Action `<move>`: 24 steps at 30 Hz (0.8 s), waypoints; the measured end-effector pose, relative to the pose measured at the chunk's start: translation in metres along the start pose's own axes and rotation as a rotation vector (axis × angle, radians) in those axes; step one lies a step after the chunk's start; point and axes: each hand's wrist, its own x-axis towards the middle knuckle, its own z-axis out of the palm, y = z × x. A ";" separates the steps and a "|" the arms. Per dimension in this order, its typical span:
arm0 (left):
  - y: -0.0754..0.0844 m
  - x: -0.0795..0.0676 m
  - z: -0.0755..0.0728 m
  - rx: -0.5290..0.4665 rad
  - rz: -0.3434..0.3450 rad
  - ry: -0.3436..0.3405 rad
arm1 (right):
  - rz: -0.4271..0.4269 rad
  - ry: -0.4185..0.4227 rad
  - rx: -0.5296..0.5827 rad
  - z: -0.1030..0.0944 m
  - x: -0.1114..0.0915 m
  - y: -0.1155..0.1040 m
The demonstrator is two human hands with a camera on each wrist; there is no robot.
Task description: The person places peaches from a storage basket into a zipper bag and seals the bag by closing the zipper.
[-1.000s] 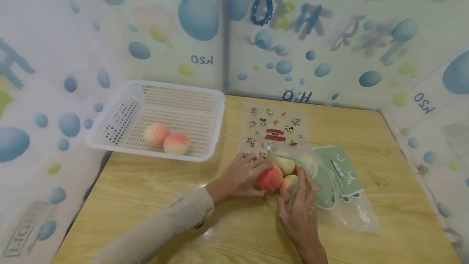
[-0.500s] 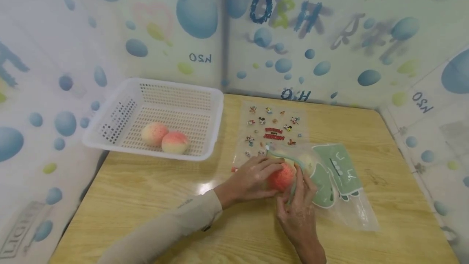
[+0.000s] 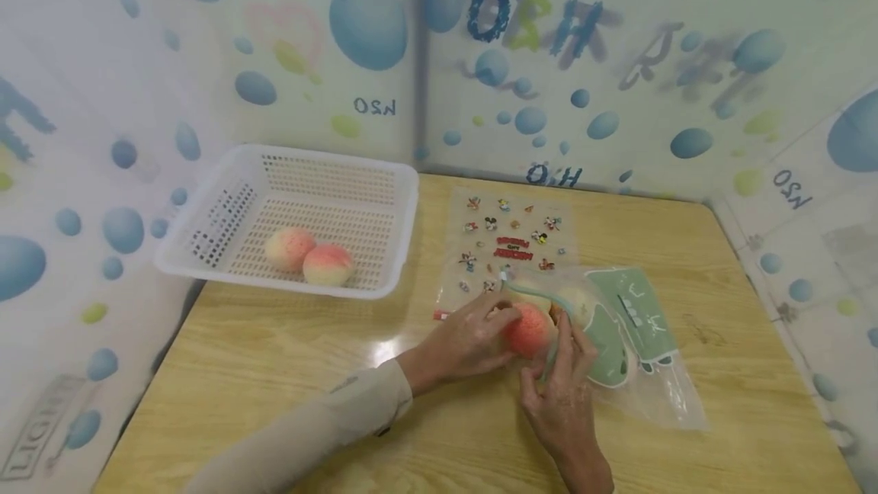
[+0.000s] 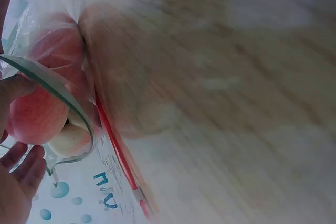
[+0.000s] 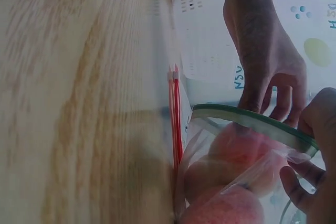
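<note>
The left hand (image 3: 469, 341) grasps a peach (image 3: 530, 331) in the mouth of the bag (image 3: 638, 319); the right hand (image 3: 562, 402) pinches the bag's rim. Other peaches (image 5: 223, 208) lie inside the bag. Left of the bag, a basket (image 3: 403, 258) holds two peaches (image 3: 329, 266); behind it lies a printed pouch (image 3: 504, 223).
</note>
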 end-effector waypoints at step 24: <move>-0.003 -0.013 -0.005 0.268 0.000 -0.236 | -0.054 0.023 -0.012 0.000 -0.002 -0.001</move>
